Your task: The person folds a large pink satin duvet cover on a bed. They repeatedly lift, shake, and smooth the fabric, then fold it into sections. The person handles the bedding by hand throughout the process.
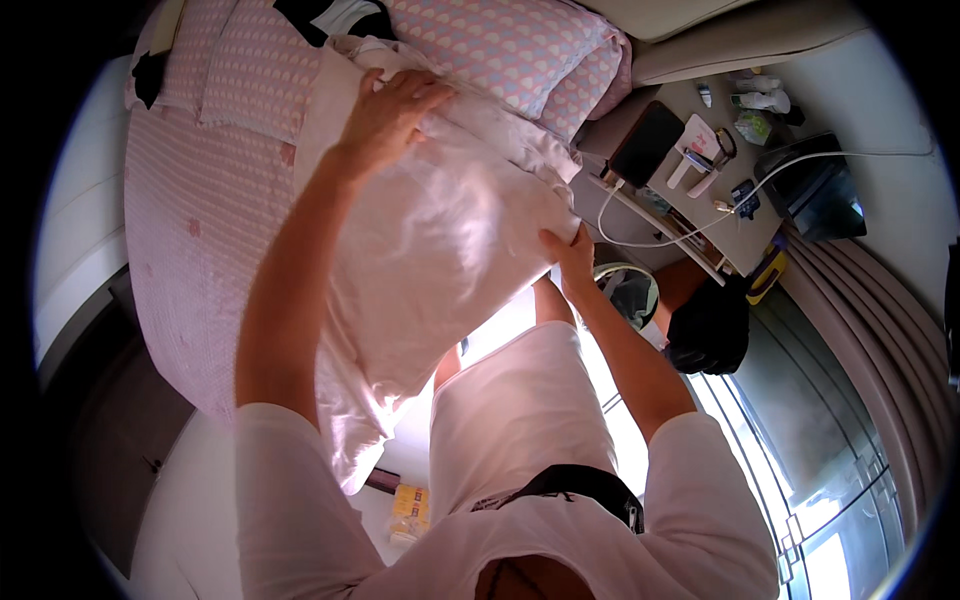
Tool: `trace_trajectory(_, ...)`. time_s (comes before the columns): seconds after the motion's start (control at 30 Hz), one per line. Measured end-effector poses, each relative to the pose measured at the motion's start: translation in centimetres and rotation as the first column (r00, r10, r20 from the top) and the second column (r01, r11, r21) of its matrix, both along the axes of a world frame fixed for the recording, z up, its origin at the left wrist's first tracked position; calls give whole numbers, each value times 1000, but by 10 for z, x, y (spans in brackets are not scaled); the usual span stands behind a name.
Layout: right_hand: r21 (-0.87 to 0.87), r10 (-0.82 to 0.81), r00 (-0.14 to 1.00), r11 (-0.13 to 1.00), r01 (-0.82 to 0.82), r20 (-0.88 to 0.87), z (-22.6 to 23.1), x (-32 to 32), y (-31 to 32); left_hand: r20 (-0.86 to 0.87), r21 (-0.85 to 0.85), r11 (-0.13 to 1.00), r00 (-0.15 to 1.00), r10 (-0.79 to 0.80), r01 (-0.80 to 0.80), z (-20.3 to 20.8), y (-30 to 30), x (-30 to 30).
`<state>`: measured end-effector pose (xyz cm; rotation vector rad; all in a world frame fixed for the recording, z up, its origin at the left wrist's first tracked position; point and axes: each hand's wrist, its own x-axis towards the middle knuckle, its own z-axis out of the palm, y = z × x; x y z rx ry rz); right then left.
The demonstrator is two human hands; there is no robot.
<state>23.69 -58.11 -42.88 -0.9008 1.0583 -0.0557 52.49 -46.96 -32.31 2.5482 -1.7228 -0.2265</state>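
Observation:
A pale pink quilt (440, 220) lies in a folded layer on the bed, its surface creased and its near edge hanging over the side. My left hand (392, 115) rests on the far part of the quilt, palm down with its fingers spread. At the right corner, my right hand (572, 262) grips the quilt's edge, thumb on top; the other fingers are partly hidden. Beyond the quilt lies a pink pillow (480, 50) with a pale heart-like pattern. A pink bedspread (200, 250) covers the bed to the left.
Right of the bed, a bedside table (745, 225) holds a dark phone (647, 143), a tablet (815, 190), a white cable (850, 153) and small items. A black bag (708, 325) hangs below it. Grey curtains (870, 340) stand at right; a yellow packet (408, 510) lies near the bed's foot.

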Motion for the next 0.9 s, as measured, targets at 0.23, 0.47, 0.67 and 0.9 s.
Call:
trace_trajectory(0.23, -463, 291, 947, 826, -320, -136, -6, -11, -31, 63, 201, 977, 995, -80, 66, 2, 5, 24)
trace_trajectory(0.47, -508, 284, 956, 814, -280, -72, -5, -11, -33, 66, 108, 991, 994, -82, 74, -3, 19, 37)
trace_trajectory(0.67, -501, 337, 933, 791, -351, -123, -11, -15, -38, 145, 164, 983, 987, 62, -86, 12, 23, 57)
trace_trajectory(0.9, -491, 321, 940, 803, -337, -118, -8, -12, -36, 217, 252, 964, 976, 34, -89, -1, 37, 69)
